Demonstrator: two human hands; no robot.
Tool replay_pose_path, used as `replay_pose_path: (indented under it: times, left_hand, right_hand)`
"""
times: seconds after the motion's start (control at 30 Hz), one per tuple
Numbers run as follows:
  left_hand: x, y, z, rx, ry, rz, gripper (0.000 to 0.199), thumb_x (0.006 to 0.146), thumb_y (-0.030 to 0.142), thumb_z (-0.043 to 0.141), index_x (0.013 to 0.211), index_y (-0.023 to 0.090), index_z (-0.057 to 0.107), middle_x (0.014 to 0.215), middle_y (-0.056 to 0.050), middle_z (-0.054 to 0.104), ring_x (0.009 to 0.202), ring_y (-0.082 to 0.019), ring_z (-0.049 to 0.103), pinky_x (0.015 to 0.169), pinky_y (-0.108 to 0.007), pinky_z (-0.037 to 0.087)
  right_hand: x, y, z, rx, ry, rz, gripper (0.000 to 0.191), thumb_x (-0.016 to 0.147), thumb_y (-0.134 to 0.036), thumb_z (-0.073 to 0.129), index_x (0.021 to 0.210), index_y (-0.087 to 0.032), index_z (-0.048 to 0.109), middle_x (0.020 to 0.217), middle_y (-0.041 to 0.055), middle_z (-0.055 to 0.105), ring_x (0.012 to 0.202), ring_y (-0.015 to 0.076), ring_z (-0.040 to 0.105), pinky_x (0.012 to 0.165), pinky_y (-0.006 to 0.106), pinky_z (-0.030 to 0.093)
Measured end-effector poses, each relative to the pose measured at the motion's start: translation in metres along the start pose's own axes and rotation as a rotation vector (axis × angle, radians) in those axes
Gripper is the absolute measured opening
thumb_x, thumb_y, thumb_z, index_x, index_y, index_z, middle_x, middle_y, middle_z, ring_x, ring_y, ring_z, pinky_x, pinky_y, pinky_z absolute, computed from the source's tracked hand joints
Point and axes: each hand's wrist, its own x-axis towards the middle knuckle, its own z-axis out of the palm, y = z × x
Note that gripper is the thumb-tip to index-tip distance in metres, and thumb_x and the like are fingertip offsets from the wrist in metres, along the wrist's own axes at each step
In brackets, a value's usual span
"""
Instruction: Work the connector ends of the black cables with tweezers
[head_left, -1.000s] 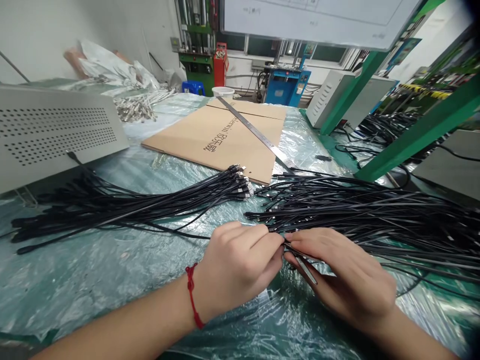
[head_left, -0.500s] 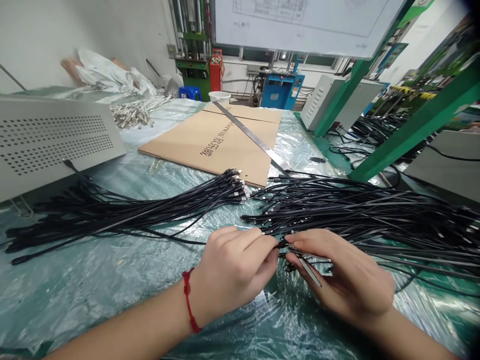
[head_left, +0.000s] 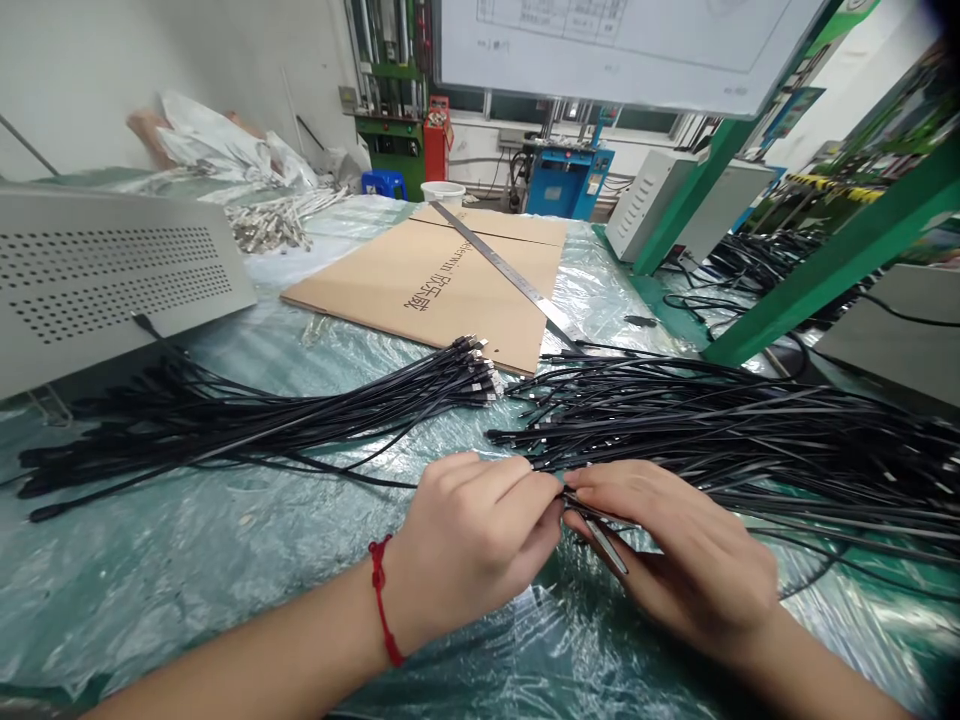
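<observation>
Above the table's middle front, my left hand [head_left: 480, 525] is closed in a pinch on a black USB cable [head_left: 382, 481]. The cable runs in from the left, and its end is mostly hidden by my fingers. Right beside it, my right hand [head_left: 675, 540] grips a small metal nail clipper [head_left: 607, 545] between thumb and fingers. The clipper's two arms spread in a V towards my palm, and its jaw end is at the cable end by my left fingertips. Whether the jaws touch the cable is hidden.
A bundle of black cables [head_left: 300, 420] with metal plugs lies left; a larger cable pile [head_left: 735, 410] lies right. Behind are a cardboard sheet [head_left: 390, 280] and a steel ruler [head_left: 510, 275]. A perforated grey box [head_left: 120, 285] stands left, a green post [head_left: 825, 255] right.
My right hand has shifted slightly left, bringing the clipper up against my left fingertips, and its fingers have drawn a little closer together. The left hand keeps its hold on the cable.
</observation>
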Motion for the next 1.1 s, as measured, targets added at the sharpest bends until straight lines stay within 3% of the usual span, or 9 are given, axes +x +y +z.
replay_pose_path:
  times: [0.2, 0.3, 0.43, 0.7, 0.9, 1.1]
  left_hand:
    - [0.0, 0.001, 0.002, -0.008, -0.009, -0.006, 0.007, 0.091, 0.017, 0.06, 0.092, 0.019, 0.067, 0.071, 0.003, 0.059, 0.061, -0.016, 0.054, 0.057, -0.035, 0.034]
    - [0.001, 0.001, 0.001, -0.037, 0.004, -0.021, 0.009, 0.092, 0.016, 0.059, 0.097, 0.019, 0.066, 0.073, 0.003, 0.06, 0.063, -0.015, 0.055, 0.059, -0.034, 0.037]
    - [0.0, -0.001, 0.001, -0.048, 0.026, -0.036, 0.011, 0.093, 0.016, 0.059, 0.1, 0.02, 0.065, 0.075, 0.003, 0.061, 0.064, -0.015, 0.055, 0.062, -0.032, 0.04]
    - [0.001, -0.004, 0.002, -0.082, 0.007, -0.081, 0.011, 0.093, 0.025, 0.062, 0.103, 0.023, 0.066, 0.078, 0.003, 0.065, 0.066, -0.015, 0.061, 0.061, -0.031, 0.041]
    - [0.002, -0.005, 0.004, -0.116, 0.013, -0.069, 0.016, 0.094, 0.024, 0.063, 0.11, 0.024, 0.065, 0.085, 0.003, 0.069, 0.071, -0.015, 0.065, 0.065, -0.03, 0.043]
    - [0.003, -0.007, 0.001, -0.17, 0.037, -0.054, 0.013, 0.093, 0.021, 0.064, 0.106, 0.023, 0.065, 0.079, 0.004, 0.066, 0.064, -0.012, 0.058, 0.063, -0.028, 0.041]
  right_hand:
    - [0.003, -0.003, -0.001, 0.018, 0.005, 0.034, 0.03, 0.084, -0.004, 0.067, 0.11, -0.018, 0.065, 0.096, 0.0066, 0.075, 0.09, 0.0189, 0.073, 0.079, 0.032, 0.062]
    - [0.002, -0.002, 0.0, -0.076, 0.056, 0.252, 0.016, 0.089, -0.02, 0.069, 0.104, -0.021, 0.063, 0.092, 0.0031, 0.075, 0.08, 0.0163, 0.073, 0.072, 0.026, 0.06]
    - [0.002, 0.005, 0.003, 0.068, -0.059, 0.52, 0.011, 0.097, -0.028, 0.059, 0.105, -0.023, 0.055, 0.072, -0.004, 0.069, 0.06, 0.0113, 0.067, 0.055, 0.02, 0.051]
    - [0.003, 0.007, 0.005, 0.188, -0.024, 0.601, 0.011, 0.096, -0.033, 0.059, 0.101, -0.023, 0.056, 0.078, -0.0008, 0.064, 0.069, 0.0122, 0.062, 0.063, 0.021, 0.049]
    - [0.004, 0.008, 0.011, 0.699, -0.031, 0.84, 0.022, 0.095, -0.043, 0.059, 0.104, -0.024, 0.052, 0.069, -0.0038, 0.057, 0.061, 0.0112, 0.059, 0.052, 0.019, 0.049]
    - [0.005, 0.008, 0.013, 0.738, 0.069, 0.823, 0.024, 0.093, -0.041, 0.064, 0.102, -0.022, 0.053, 0.068, -0.0043, 0.057, 0.06, 0.0082, 0.058, 0.051, 0.014, 0.048]
